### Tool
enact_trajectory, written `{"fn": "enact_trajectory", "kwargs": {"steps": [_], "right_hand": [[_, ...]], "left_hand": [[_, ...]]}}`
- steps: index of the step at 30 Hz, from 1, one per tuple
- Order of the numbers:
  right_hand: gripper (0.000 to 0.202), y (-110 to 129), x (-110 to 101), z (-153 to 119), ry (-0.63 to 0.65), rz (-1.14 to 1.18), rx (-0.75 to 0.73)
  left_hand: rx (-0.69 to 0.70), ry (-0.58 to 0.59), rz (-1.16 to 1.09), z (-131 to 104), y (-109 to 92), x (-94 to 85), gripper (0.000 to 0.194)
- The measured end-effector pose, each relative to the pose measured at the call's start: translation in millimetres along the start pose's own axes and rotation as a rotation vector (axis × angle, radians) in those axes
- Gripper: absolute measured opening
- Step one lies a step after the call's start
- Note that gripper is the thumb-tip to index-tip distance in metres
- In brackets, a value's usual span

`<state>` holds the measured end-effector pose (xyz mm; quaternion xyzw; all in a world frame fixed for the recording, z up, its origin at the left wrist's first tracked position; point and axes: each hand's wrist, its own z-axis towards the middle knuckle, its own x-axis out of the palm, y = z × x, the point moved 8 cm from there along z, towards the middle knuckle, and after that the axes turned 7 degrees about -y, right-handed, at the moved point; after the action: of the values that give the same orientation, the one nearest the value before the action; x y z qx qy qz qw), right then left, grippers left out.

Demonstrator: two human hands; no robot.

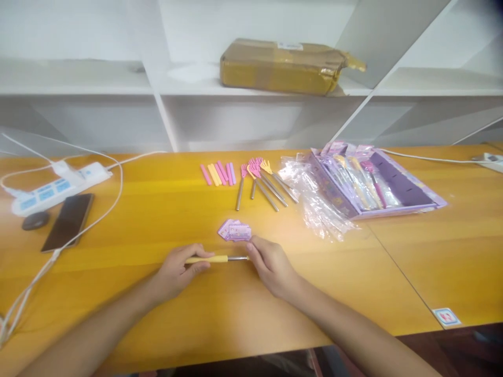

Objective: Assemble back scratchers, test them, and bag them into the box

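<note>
Between my hands lies a back scratcher, level, with a yellow handle sleeve point(218, 258) and a short bare metal rod point(237, 257). My left hand point(177, 269) is closed around the yellow sleeve. My right hand point(274, 266) pinches the far end of the rod, and its fingers hide that end. Just beyond them sits a small pile of purple printed cards point(239, 231). Farther back, several back scratchers point(267, 183) with pink and yellow hand-shaped heads rest on bare metal rods. Beside them is a row of pink, yellow and purple sleeves point(218, 174).
Clear plastic bags point(320, 209) lie against a purple box point(401, 211) of bagged back scratchers at right. At left are a power strip point(84, 178), a phone point(68, 222), a dark mouse point(35, 220) and white cables. A taped brown parcel point(275, 65) stands on the shelf.
</note>
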<state>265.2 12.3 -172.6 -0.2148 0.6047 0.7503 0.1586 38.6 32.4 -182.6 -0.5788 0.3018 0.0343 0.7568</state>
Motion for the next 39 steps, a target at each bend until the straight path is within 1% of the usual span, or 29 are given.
{"fn": "enact_trajectory", "kwargs": {"steps": [2, 3, 5, 6, 7, 8, 9, 11, 13, 15, 16, 18, 20, 21, 26, 30, 32, 35, 39], "right_hand": [[0.028, 7.1, -1.9, 3.4, 0.03, 0.015, -0.043], [0.023, 13.1, -4.3, 5.6, 0.05, 0.029, -0.083], [0.017, 30.7, -13.3, 10.4, 0.099, 0.046, -0.194], [0.016, 41.8, -20.0, 12.7, 0.126, 0.035, -0.258], [0.017, 53.6, -28.3, 15.1, 0.146, 0.001, -0.316], [0.019, 65.5, -38.1, 18.0, 0.157, -0.058, -0.361], [0.022, 77.9, -49.1, 21.4, 0.156, -0.135, -0.4], [0.023, 101.8, -71.9, 29.5, 0.143, -0.315, -0.435], [0.026, 126.2, -92.2, 37.5, 0.118, -0.458, -0.458], [0.031, 147.3, -108.3, 45.2, 0.074, -0.541, -0.463], [0.034, 155.4, -113.9, 48.6, 0.051, -0.567, -0.459], [0.037, 166.0, -120.0, 53.6, 0.018, -0.598, -0.452], [0.038, 169.8, -119.4, 56.0, 0.01, -0.623, -0.465], [0.037, 169.9, -117.5, 56.4, 0.009, -0.638, -0.48], [0.026, 165.5, -101.1, 56.3, -0.009, -0.719, -0.568], [0.019, 167.6, -87.2, 55.3, 0.02, -0.705, -0.583], [0.018, 173.2, -84.2, 53.5, -0.023, -0.711, -0.608], [0.023, 178.9, -80.1, 51.9, -0.132, -0.773, -0.64], [0.022, 170.9, -68.2, 57.9, -0.199, -0.842, -0.65]], "left_hand": [[-0.03, -0.01, -0.005, 6.7, 3.9, -10.2, 0.025], [-0.049, -0.046, -0.013, 10.8, 5.2, -18.7, 0.027], [-0.076, -0.171, -0.024, 18.9, 2.6, -42.4, 0.034], [-0.073, -0.238, -0.019, 22.7, -3.3, -56.0, 0.038], [-0.053, -0.288, 0.001, 26.6, -13.5, -69.0, 0.04], [-0.011, -0.324, 0.039, 30.6, -28.4, -81.3, 0.041], [0.05, -0.309, 0.103, 35.2, -47.3, -89.4, 0.04], [0.201, -0.245, 0.318, 43.6, -91.7, -98.5, 0.035], [0.31, -0.155, 0.598, 49.9, -130.9, -97.4, 0.033], [0.361, -0.151, 0.846, 53.5, -160.4, -95.7, 0.034], [0.367, -0.132, 0.917, 54.5, -170.1, -92.5, 0.034], [0.38, -0.084, 0.973, 53.8, -182.3, -83.8, 0.032], [0.389, -0.066, 0.989, 51.2, -187.3, -76.9, 0.028], [0.392, -0.077, 1.006, 49.8, -188.2, -74.9, 0.025], [0.467, -0.094, 1.131, 48.1, -186.1, -59.1, 0.024], [0.554, -0.163, 1.085, 53.2, -190.7, -48.2, 0.021], [0.585, -0.193, 1.062, 54.3, -193.3, -44.4, 0.023], [0.639, -0.217, 1.069, 52.6, -197.2, -39.0, 0.022], [0.698, -0.202, 1.066, 50.3, -198.9, -33.9, 0.021]]}}
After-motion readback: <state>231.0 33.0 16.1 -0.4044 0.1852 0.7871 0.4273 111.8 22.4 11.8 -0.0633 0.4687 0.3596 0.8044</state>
